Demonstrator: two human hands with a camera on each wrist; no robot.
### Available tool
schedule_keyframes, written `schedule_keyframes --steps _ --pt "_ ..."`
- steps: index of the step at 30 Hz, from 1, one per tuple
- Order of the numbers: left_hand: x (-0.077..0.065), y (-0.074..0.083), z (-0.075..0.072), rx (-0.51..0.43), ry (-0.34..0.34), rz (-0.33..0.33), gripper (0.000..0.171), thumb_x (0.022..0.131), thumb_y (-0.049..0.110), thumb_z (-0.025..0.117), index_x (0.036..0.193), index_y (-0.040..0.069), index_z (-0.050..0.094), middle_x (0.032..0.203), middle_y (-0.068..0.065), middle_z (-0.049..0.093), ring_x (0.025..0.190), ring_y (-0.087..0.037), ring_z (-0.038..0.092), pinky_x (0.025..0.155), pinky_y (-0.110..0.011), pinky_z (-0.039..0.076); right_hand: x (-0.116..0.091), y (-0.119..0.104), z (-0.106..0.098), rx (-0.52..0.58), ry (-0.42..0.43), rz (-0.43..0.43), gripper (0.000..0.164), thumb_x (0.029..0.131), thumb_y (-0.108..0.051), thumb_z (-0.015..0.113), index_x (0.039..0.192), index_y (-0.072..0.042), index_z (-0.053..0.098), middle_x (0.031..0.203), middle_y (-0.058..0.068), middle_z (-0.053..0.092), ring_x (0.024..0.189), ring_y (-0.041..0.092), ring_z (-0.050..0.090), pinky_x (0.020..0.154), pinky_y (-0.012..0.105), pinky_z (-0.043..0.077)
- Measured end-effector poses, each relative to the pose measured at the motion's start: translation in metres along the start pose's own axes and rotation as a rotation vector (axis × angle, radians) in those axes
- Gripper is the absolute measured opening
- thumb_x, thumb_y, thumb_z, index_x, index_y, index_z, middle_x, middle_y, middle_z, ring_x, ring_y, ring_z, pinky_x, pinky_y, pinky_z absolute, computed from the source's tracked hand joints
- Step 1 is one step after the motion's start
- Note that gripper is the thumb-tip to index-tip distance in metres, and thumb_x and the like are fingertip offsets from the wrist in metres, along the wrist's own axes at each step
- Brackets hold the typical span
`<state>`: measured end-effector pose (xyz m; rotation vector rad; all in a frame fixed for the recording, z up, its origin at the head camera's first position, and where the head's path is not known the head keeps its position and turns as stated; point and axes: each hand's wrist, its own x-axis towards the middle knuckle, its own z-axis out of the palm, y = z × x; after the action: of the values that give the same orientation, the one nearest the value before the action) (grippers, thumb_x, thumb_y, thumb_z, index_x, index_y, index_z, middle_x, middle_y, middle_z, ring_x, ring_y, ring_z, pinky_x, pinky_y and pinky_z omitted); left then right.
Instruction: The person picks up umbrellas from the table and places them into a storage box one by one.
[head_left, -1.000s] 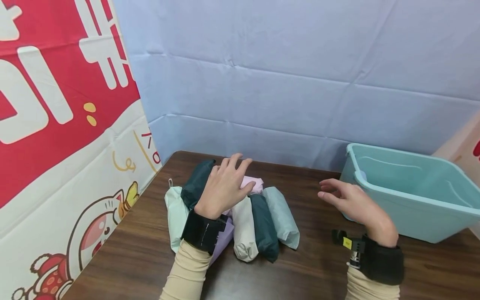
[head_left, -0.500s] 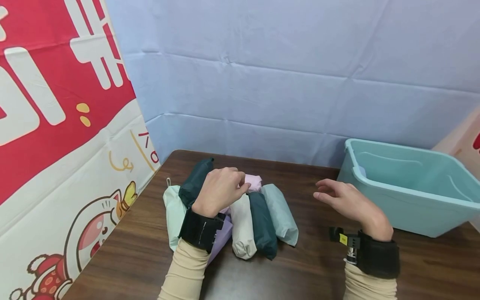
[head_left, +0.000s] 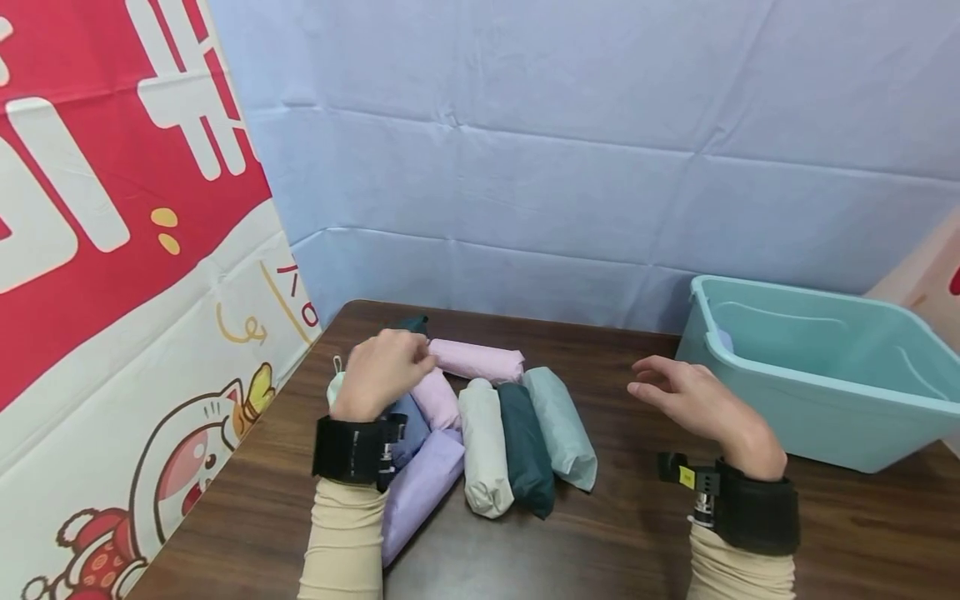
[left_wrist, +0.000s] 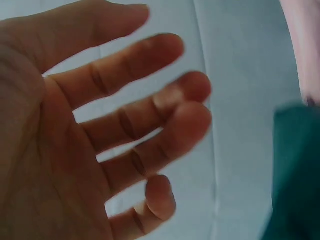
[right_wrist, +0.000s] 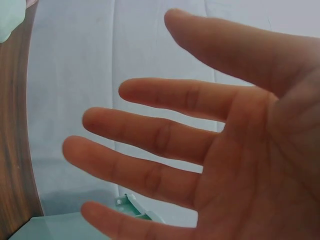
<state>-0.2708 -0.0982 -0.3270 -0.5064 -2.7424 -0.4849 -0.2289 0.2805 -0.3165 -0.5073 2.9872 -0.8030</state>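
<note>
My left hand (head_left: 382, 375) hovers above the left side of a group of folded umbrellas, palm down and holding nothing. It partly hides a dark green umbrella (head_left: 415, 324) and a mint one (head_left: 334, 387) with a wrist loop. Its fingers look loosely bent in the left wrist view. Beside it lie two pink umbrellas (head_left: 480, 360), a blue one (head_left: 408, 429) and a purple one (head_left: 423, 492). Further right are a white umbrella (head_left: 485, 454), another dark green one (head_left: 527, 450) and a pale blue-green one (head_left: 561, 429). My right hand (head_left: 701, 408), relaxed and holding nothing, is near the bin.
A teal plastic bin (head_left: 810, 417) stands at the right of the brown wooden table (head_left: 615, 533). Just inside its left wall shows a small pale-blue piece (head_left: 724, 340). Hanging cloth (head_left: 480, 167) closes off the back, and a printed banner (head_left: 172, 333) the left.
My left hand has moved left, uncovering pink and blue umbrellas; its fingers are less spread than a second ago. The right hand keeps its pose, and the head view has shifted slightly.
</note>
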Motion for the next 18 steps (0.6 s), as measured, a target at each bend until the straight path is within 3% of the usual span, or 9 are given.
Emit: schedule_keyframes --steps 3,5,8,11,15,18 --pt "-0.006 -0.02 -0.004 -0.014 -0.054 -0.093 0.016 0.095 0.024 0.07 0.089 0.01 0.074 0.079 -0.003 0.066 0.068 -0.02 0.06 0.061 -0.041 0.049 0.001 -0.001 0.002 -0.005 0.012 0.001 0.042 0.102 -0.02 0.062 0.129 0.011 0.056 0.114 0.025 0.068 0.102 0.039 0.066 0.082 0.053 0.053" --pt "-0.008 -0.028 -0.003 -0.011 -0.099 -0.145 0.021 0.096 0.026 0.07 0.104 0.007 0.075 0.095 -0.011 0.069 0.079 -0.026 0.065 0.068 -0.046 0.052 0.002 -0.002 0.002 -0.001 0.012 -0.001 0.043 0.102 -0.021 0.062 0.129 0.01 0.056 0.115 0.025 0.068 0.102 0.038 0.066 0.082 0.053 0.053" --pt "-0.009 -0.033 0.001 0.009 -0.159 -0.227 0.037 0.096 0.029 0.071 0.122 0.003 0.068 0.115 -0.022 0.063 0.102 -0.038 0.06 0.084 -0.055 0.05 0.002 -0.002 0.001 0.005 0.005 -0.004 0.043 0.102 -0.022 0.062 0.13 0.01 0.055 0.116 0.025 0.067 0.103 0.038 0.067 0.083 0.053 0.053" --pt "-0.007 -0.034 0.005 0.009 -0.222 -0.312 0.054 0.096 0.032 0.071 0.137 0.001 0.057 0.131 -0.03 0.052 0.121 -0.048 0.048 0.097 -0.065 0.04 0.002 -0.003 0.001 0.005 0.001 -0.001 0.044 0.102 -0.023 0.061 0.131 0.01 0.055 0.117 0.025 0.067 0.103 0.038 0.066 0.083 0.053 0.053" --pt "-0.005 -0.035 0.011 -0.02 -0.302 -0.388 0.07 0.095 0.033 0.071 0.149 0.001 0.041 0.14 -0.035 0.043 0.129 -0.055 0.041 0.1 -0.068 0.036 0.002 -0.004 0.0 0.001 0.001 0.005 0.044 0.103 -0.023 0.061 0.131 0.01 0.055 0.116 0.024 0.067 0.103 0.038 0.066 0.083 0.053 0.052" --pt "-0.002 -0.037 0.016 -0.032 -0.324 -0.421 0.076 0.094 0.033 0.072 0.152 0.001 0.034 0.141 -0.038 0.042 0.131 -0.056 0.039 0.099 -0.068 0.038 0.001 -0.004 0.0 0.001 0.003 0.005 0.043 0.103 -0.023 0.061 0.13 0.01 0.055 0.116 0.025 0.067 0.103 0.039 0.066 0.083 0.053 0.052"
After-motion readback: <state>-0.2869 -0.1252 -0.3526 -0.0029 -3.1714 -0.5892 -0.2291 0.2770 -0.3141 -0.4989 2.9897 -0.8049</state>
